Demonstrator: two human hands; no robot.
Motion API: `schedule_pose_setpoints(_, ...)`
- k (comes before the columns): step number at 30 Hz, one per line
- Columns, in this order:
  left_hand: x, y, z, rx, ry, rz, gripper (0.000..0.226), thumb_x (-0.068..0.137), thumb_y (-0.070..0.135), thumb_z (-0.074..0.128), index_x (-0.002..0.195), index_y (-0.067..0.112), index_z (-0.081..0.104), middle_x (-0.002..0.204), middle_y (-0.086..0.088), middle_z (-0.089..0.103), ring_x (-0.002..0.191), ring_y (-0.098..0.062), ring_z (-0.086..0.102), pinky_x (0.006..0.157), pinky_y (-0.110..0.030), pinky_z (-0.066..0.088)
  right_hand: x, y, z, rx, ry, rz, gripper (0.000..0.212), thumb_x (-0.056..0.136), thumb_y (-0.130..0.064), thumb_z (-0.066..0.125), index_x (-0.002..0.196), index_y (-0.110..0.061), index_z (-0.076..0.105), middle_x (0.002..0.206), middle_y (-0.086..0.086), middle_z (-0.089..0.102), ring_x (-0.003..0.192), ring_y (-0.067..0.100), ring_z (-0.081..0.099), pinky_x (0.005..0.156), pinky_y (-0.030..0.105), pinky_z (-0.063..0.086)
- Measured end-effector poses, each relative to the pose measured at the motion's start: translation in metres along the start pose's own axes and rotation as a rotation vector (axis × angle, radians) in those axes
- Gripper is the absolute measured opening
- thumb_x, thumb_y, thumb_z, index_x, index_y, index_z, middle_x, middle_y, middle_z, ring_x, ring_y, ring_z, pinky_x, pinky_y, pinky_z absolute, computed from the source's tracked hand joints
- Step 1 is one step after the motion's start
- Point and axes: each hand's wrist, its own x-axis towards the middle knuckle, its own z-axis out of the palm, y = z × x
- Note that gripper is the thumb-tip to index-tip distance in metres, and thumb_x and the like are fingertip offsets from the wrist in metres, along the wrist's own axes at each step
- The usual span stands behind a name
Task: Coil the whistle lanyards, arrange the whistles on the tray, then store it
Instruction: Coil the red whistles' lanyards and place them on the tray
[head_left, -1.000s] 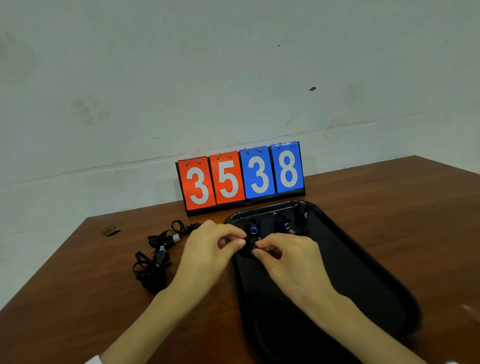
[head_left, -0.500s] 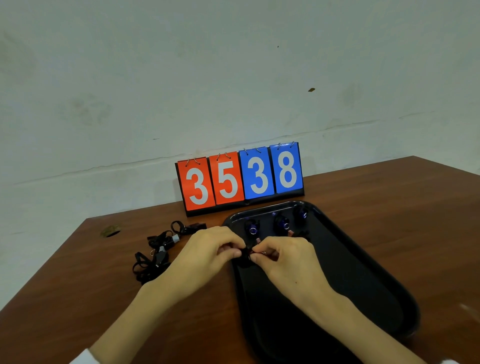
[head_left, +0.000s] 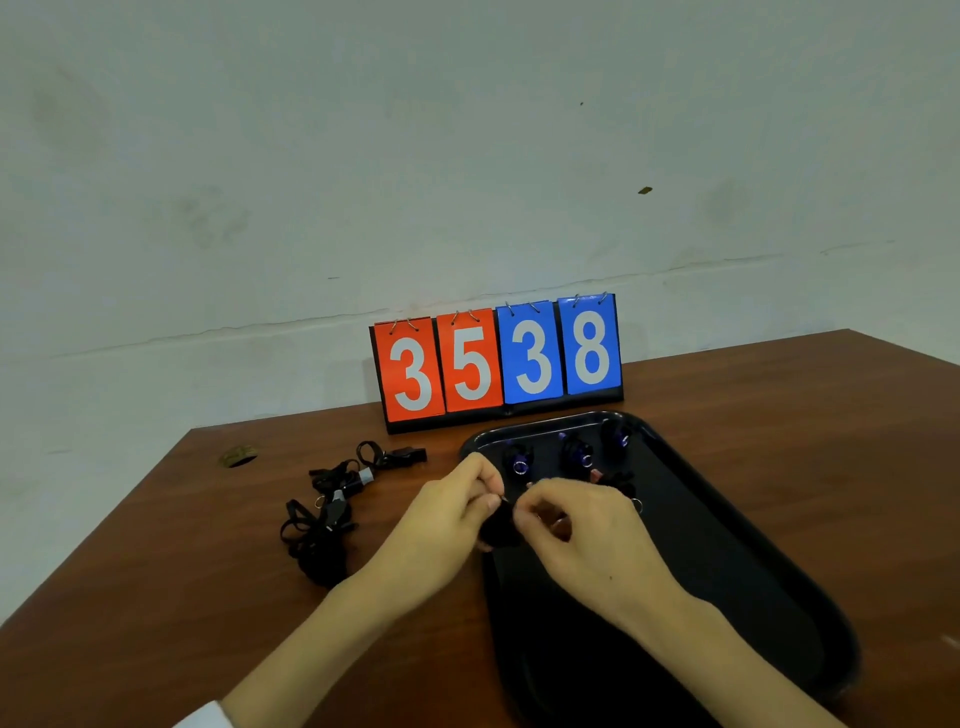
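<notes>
A: Largest lots first?

B: Brown wooden table (head_left: 156, 597), filling the lower frame. Black oblong plastic tray (head_left: 727, 597), centre to lower right, long axis running from upper centre down to lower right. Red-and-blue flip scoreboard (head_left: 498, 364), upright behind the tray's far end.

A: Hands?

B: Left hand (head_left: 447, 530) and right hand (head_left: 587, 545), centre frame, over the tray's near-left rim. Fingers of both curled, thumbs and fingertips pinching one small dark whistle-and-lanyard bundle (head_left: 498, 527).

A: Other stock?

B: Tangled pile of black uncoiled lanyards and whistles (head_left: 322, 525), left of centre, on the table beside the tray. Row of three coiled whistles (head_left: 579, 454) at the tray's far end. Fourth coiled whistle (head_left: 623, 480) just beyond the right hand.

A: Changed within the last second?

B: Little. Both hands slightly lower in frame, fingertips drawn closer round the bundle. Judged: coil being tightened, not yet laid down; pile still waiting, storing far off.

A: Bundle's heading, long axis?

B: Cannot tell; mostly hidden by fingers.
</notes>
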Motion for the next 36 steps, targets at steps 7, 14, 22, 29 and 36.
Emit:
schedule_pose_setpoints(7,0.027,0.037,0.020,0.055,0.114,0.100,0.033,0.088,0.022,0.061,0.116,0.029,0.046,0.103,0.013,0.056,0.087,-0.001,0.061,0.078,-0.022,0.055,0.017,0.007,-0.029,0.132,-0.103,0.174,0.062,0.077,-0.022,0.072,0.130,-0.032,0.043,0.106,-0.020,0.056,0.098,0.001,0.058,0.091,0.024,0.050)
schedule_pose_setpoints(14,0.081,0.037,0.061,0.449,0.076,0.169,0.053,0.086,0.055,0.051,0.129,0.024,0.046,0.129,0.003,0.050,0.118,-0.013,0.045,0.101,-0.034,0.037,0.026,0.076,-0.057,-0.057,0.177,0.570,0.045,0.078,-0.035,0.071,0.118,-0.020,0.058,0.108,-0.001,0.067,0.093,0.012,0.061,0.084,0.032,0.052)
schedule_pose_setpoints(22,0.087,0.011,0.095,0.842,-0.056,0.251,0.063,0.085,0.068,0.034,0.131,0.027,0.044,0.123,-0.002,0.056,0.114,-0.023,0.046,0.097,-0.041,0.030,0.023,0.097,-0.043,-0.099,0.215,0.650,0.038,0.082,-0.033,0.067,0.116,-0.016,0.059,0.110,0.002,0.066,0.098,0.018,0.061,0.072,0.023,0.040)
schedule_pose_setpoints(29,0.082,0.001,0.088,0.828,-0.075,0.332,0.056,0.089,0.059,0.039,0.133,0.024,0.040,0.125,-0.001,0.053,0.114,-0.019,0.046,0.097,-0.036,0.031,0.025,0.100,-0.042,-0.124,0.199,0.677,0.041,0.084,-0.040,0.063,0.117,-0.016,0.058,0.112,0.003,0.066,0.100,0.020,0.062,0.072,0.024,0.040)
schedule_pose_setpoints(36,0.079,-0.005,0.081,0.851,-0.073,0.334,0.061,0.088,0.062,0.037,0.137,0.025,0.036,0.128,0.001,0.052,0.115,-0.019,0.045,0.098,-0.035,0.029,0.024,0.095,-0.048,-0.121,0.161,0.700,0.042,0.088,-0.041,0.057,0.120,-0.014,0.059,0.116,0.003,0.065,0.102,0.019,0.062,0.079,0.026,0.044)
